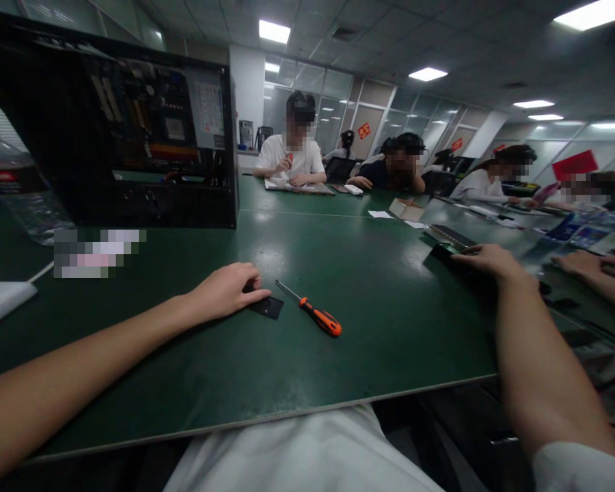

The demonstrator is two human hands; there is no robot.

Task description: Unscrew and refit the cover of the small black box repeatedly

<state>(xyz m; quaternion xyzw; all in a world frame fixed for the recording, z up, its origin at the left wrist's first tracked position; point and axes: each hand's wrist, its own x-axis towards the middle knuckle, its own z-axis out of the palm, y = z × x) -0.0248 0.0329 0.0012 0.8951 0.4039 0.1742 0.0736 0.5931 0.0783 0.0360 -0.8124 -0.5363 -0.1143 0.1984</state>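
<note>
Left grip [225, 290] lies palm-down on the counter [338, 355], fingers loosely curled, tips resting on a small flat black piece [267, 307]; nothing lifted. Screwdriver [311, 313] lies just right of that piece, w/ orange handle pointing toward the near counter edge, metal tip toward the far-left, long axis diagonal. Left hand is much nearer the screwdriver. Right grip [484, 261] is well right of the screwdriver, fingers spread flat on a dark flat object [448, 254]; not closed on it. Open PC case [133, 130] stands beyond the screwdriver, to the left; water bottle [15, 178] left of that.

Office workroom: glass partitions [333, 102], shared green table [307, 260].
</note>
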